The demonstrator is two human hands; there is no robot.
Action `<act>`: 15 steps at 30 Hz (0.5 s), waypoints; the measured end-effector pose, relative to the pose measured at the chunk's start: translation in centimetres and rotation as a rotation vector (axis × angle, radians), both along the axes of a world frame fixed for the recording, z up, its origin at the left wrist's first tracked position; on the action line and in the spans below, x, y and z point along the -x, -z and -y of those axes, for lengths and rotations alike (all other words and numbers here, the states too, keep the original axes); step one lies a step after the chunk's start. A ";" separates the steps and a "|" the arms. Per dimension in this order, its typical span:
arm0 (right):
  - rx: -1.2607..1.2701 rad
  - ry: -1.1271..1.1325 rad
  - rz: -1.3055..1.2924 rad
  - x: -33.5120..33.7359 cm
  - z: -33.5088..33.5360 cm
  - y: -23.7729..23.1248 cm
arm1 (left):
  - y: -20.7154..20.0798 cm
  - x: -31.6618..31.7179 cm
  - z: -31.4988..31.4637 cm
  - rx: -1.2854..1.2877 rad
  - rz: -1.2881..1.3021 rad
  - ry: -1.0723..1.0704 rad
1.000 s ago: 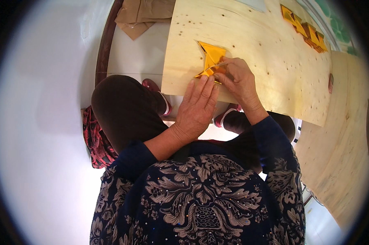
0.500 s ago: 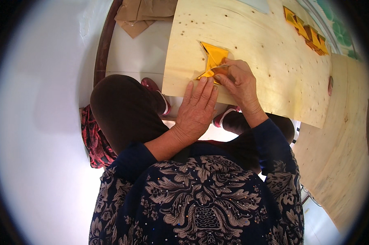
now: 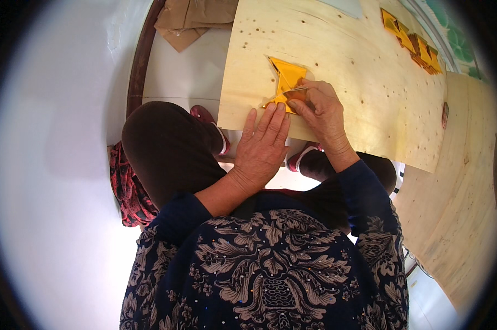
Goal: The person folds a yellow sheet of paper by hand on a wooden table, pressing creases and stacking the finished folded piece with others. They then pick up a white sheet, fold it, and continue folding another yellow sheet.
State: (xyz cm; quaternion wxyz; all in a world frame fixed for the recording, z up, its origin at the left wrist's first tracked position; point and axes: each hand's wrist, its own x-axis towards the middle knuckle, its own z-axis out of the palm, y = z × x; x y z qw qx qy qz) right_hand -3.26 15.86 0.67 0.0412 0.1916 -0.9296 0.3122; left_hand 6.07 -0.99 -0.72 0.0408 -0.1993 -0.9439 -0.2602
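A sheet of shiny gold paper (image 3: 290,72), folded into pointed flaps, lies near the front left edge of a pale wooden board (image 3: 364,71). My left hand (image 3: 261,144) rests flat, its outstretched fingertips pressing the paper's near edge against the board. From the right, my right hand (image 3: 322,107) pinches a raised flap of the same paper between thumb and fingers. That flap stands up from the sheet and shows a darker, brownish face. The part inside the right fingers is hidden.
Several folded gold paper pieces (image 3: 413,41) lie in overlapping stacks at the board's far right. A small dark reddish object (image 3: 445,115) sits by its right edge. Brown paper or cardboard (image 3: 190,22) lies beyond the board's left side. Another wooden panel (image 3: 446,203) is at right.
My left fingers have shifted slightly left along the paper's near edge. The right hand keeps its pinch on the flap and has barely moved.
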 end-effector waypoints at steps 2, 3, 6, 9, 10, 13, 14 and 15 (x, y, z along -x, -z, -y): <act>-0.004 -0.004 -0.005 0.0 0.0 0.0 | 0.0 0.0 0.0 -0.006 0.008 0.004; 0.004 -0.008 -0.031 0.1 0.1 0.1 | 0.1 0.0 0.0 -0.001 0.010 0.004; 0.003 -0.010 -0.065 0.2 0.2 0.3 | 0.2 0.1 0.2 0.000 0.011 0.010; -0.001 -0.009 -0.075 0.2 0.3 0.3 | 0.3 0.2 0.3 0.003 0.003 0.010; 0.006 -0.006 -0.073 0.1 0.3 0.2 | 0.3 0.3 0.3 0.004 -0.002 0.008; -0.038 -0.002 -0.015 0.0 0.1 0.0 | 0.3 0.2 0.3 0.012 -0.006 0.002; -0.045 0.005 0.001 0.0 0.1 0.0 | 0.3 0.2 0.2 0.015 -0.006 -0.002; -0.036 0.011 0.005 0.0 0.1 0.0 | 0.3 0.2 0.2 0.031 -0.004 -0.006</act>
